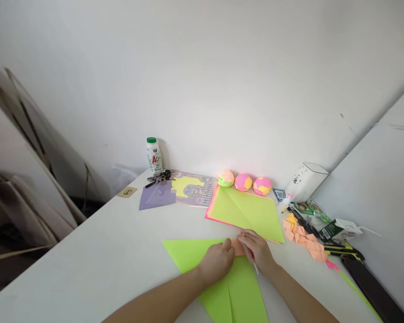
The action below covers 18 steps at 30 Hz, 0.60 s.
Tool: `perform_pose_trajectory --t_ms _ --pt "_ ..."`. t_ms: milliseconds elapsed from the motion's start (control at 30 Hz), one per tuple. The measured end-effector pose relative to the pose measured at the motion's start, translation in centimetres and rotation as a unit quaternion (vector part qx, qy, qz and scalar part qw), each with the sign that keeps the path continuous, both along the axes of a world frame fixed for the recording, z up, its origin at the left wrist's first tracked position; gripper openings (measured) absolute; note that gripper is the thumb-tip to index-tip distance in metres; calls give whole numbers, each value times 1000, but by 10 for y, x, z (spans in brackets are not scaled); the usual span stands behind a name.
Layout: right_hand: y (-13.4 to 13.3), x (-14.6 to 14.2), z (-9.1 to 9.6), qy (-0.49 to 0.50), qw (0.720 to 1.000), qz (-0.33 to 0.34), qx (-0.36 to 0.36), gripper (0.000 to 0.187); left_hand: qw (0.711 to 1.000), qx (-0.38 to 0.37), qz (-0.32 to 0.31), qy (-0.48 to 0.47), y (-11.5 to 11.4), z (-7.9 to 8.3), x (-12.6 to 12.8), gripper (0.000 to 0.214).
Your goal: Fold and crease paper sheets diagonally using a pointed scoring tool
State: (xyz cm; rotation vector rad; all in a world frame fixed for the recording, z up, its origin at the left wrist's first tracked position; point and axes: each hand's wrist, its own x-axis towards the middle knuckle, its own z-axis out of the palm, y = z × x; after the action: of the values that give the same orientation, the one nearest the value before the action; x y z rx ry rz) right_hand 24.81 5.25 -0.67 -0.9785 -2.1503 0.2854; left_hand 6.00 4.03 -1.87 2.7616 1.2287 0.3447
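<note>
Large green sheets of paper (239, 280) lie in front of me, one with a pointed corner reaching left. A small orange piece of paper (237, 247) sits on top of them, between my hands. My left hand (217, 262) is closed, with its fingertips pinching the left end of the orange paper. My right hand (257, 251) is closed around a thin red-and-white pen-like stick (256, 268), its fingers also touching the orange paper's right end. The stick's far end is hidden by the fingers.
A stack of coloured paper (245, 208) lies beyond my hands, with several paper balls behind, including a pink-yellow one (243, 182). Folded orange pieces (305, 237) and a white box (343, 229) are right. A bottle (154, 157) and keys (160, 178) stand back left.
</note>
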Motion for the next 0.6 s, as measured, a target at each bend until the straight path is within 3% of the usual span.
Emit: perform_pose_trajectory --t_ms 167,267,600 --pt "-13 5 -5 -74 997 23 -3 27 994 6 69 -87 16 1 -14 27" --pt "-27 12 -9 -87 996 18 -10 31 986 3 100 -133 21 0 -19 19" --pt "-66 14 5 -44 998 25 -28 23 984 -9 85 -156 19 -6 -21 19"
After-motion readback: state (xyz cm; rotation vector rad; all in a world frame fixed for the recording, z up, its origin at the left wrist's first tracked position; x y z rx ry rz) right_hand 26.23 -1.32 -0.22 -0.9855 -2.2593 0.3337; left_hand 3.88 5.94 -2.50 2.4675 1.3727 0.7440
